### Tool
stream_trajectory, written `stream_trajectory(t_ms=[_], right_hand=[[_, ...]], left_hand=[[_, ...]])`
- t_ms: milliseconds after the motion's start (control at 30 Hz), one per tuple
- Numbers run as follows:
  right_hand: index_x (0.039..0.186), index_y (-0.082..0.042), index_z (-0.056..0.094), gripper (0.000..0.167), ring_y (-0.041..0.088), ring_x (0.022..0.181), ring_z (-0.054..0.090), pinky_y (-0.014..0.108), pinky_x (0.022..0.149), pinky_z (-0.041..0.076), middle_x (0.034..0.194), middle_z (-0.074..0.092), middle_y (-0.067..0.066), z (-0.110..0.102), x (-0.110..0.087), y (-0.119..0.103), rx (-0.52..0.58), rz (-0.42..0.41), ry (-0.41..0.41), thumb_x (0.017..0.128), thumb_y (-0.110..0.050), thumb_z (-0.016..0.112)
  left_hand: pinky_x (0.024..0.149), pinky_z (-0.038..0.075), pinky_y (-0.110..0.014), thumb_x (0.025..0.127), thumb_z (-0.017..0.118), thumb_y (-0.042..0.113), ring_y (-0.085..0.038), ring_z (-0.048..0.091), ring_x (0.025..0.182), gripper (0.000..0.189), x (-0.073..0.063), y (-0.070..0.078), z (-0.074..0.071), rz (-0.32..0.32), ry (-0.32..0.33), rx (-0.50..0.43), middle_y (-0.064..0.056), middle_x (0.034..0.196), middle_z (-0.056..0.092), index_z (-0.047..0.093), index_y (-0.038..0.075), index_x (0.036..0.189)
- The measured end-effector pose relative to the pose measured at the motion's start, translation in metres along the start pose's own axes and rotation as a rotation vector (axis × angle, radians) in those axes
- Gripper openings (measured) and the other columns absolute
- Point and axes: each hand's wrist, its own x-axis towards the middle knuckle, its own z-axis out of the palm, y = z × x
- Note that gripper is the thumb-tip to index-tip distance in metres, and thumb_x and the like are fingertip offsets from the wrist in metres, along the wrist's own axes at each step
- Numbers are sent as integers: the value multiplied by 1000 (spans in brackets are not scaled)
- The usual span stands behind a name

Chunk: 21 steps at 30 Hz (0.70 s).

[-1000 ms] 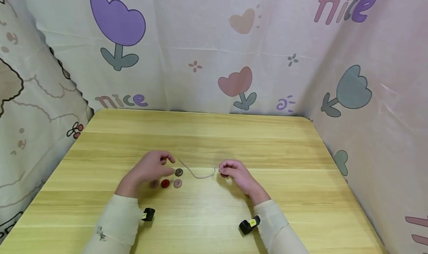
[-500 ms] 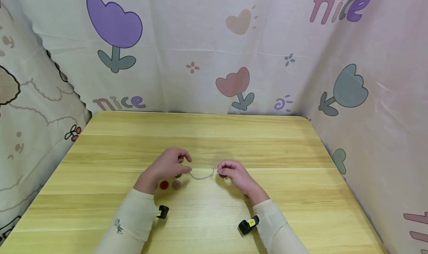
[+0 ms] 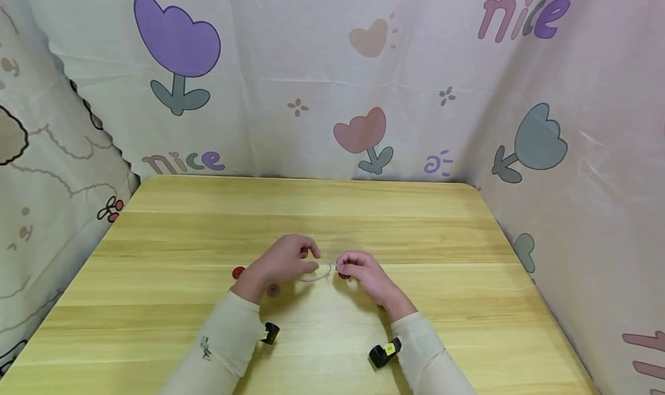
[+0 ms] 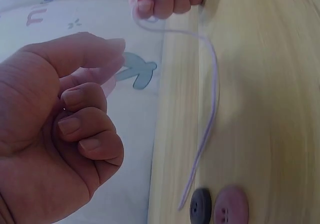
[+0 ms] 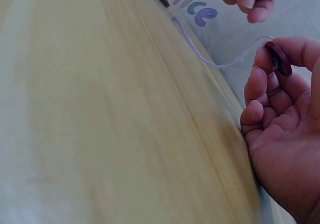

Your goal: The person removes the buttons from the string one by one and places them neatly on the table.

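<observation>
My right hand (image 3: 363, 271) pinches a dark red button (image 5: 279, 59) between thumb and fingertips, with a thin pale cord (image 5: 220, 65) running out from it. The cord (image 4: 214, 68) hangs in a curve down toward the table in the left wrist view. Close to the cord, my left hand (image 3: 283, 261) hovers with nothing in it. Its thumb and index finger (image 4: 85, 51) stand slightly apart while the other fingers are bent. A grey button (image 4: 200, 205) and a pinkish button (image 4: 231, 205) lie below. My left hand and wrist may hide other buttons.
A red button (image 3: 238, 272) lies left of my left wrist on the wooden table (image 3: 322, 210). Each sleeve carries a black wrist camera (image 3: 381, 354). A printed curtain (image 3: 291, 48) stands behind the table and along its sides.
My left hand has moved right, past the buttons, toward the cord and my right hand. A red button now shows left of the wrist. My right hand has stayed nearly still.
</observation>
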Motion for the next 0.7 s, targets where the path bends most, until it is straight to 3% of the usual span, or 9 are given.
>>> stream_trajectory(t_ms=[333,700], right_hand=[[99,13,60,23,18,82,54,34,78,45,85,59,4,0,0,1,-8,-21,-19,97,-10,58],[99,12,62,20,19,82,54,34,77,45,85,59,7,1,0,2,-7,-15,-16,96,-7,58]], left_hand=[[57,31,-28,87,75,8,-10,28,54,8,10,5,12,104,6,19,5,59,30,69,9,92],[55,29,-27,87,75,9,-8,25,50,7,15,6,19,149,8,55,8,56,28,69,12,88]])
